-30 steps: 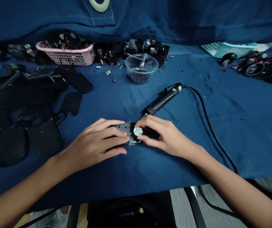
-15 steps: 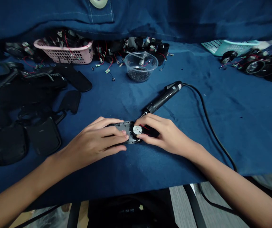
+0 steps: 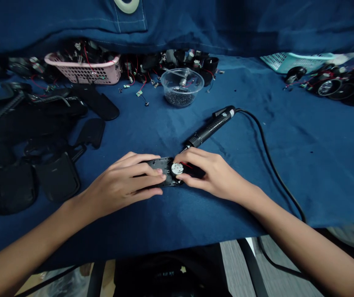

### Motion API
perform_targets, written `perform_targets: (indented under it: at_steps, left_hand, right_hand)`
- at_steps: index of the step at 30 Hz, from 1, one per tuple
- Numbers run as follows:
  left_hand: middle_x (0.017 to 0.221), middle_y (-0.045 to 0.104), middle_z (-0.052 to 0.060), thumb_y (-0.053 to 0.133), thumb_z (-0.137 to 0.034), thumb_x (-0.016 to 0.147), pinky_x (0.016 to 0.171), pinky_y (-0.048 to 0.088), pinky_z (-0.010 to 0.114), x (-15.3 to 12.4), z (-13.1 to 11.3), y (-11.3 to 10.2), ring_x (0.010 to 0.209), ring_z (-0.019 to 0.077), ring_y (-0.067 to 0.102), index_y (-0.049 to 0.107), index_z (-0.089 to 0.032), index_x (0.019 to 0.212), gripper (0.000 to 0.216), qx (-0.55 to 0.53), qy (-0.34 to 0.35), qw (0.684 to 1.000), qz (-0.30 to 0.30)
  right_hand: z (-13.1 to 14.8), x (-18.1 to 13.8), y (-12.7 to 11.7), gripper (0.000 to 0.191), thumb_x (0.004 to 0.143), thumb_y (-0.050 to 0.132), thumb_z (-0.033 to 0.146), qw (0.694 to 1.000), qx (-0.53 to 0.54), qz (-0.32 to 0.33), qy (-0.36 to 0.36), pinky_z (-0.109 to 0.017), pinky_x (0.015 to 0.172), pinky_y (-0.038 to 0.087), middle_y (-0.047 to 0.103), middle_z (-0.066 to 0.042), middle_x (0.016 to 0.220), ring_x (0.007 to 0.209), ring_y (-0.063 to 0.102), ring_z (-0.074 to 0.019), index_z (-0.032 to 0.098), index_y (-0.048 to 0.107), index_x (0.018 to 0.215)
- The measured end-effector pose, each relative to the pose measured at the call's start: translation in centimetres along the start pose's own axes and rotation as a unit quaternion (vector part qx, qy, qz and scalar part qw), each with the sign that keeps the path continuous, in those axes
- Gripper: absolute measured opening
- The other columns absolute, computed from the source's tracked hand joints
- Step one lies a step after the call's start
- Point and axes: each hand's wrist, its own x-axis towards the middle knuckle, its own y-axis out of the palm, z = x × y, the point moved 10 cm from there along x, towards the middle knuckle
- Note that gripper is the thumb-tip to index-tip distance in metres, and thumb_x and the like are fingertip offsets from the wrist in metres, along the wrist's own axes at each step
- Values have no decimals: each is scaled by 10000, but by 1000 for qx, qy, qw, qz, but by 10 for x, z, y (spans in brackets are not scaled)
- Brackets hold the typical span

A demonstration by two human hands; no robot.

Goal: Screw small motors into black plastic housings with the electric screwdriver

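My left hand (image 3: 130,178) lies across a shallow black plastic housing (image 3: 166,165) and holds it on the cloth, fingers bent over its upper side. At the right end of the housing sits a small round part with a white, hole-marked face (image 3: 177,168). My right hand (image 3: 206,170) pinches this part between thumb and fingers; a red wire runs beside it under the palm. Just beyond my right fingers lies a black electric screwdriver (image 3: 210,127), its tip pointing toward them. The underside of the housing is hidden.
Black plastic housings (image 3: 57,175) are piled at the left. Along the back stand a pink basket (image 3: 90,73) of wired parts, a clear bowl (image 3: 183,84) of small dark screws and a turquoise basket (image 3: 300,62). The screwdriver's cable (image 3: 266,144) curves down the right side.
The whole view has shifted very slightly. Both hands keep their hold on the housing and the round part, with no other clear movement.
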Motion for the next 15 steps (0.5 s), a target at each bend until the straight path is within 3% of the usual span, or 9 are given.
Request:
perform_targets:
  at_steps: [6, 15]
  left_hand:
    - [994, 708, 35, 735, -198, 807, 943, 490, 354, -6, 9, -10, 1179, 232, 594, 682, -204, 1055, 254, -8, -32, 999, -33]
    - [1002, 713, 47, 699, -217, 846, 918, 485, 364, -2, -3, 2, 1200, 243, 579, 660, -173, 1088, 249, 16, -14, 1000, -15]
  right_hand:
    - [-4, -2, 1, 240, 929, 571, 268, 1000, 3, 4, 12, -269, 855, 445, 599, -64, 1054, 933, 565, -152, 156, 559, 1141]
    - [-3, -1, 0, 252, 930, 573, 269, 1000, 12, 0, 3, -269, 878, 444, 601, -66, 1072, 968, 561, -154, 153, 552, 1153]
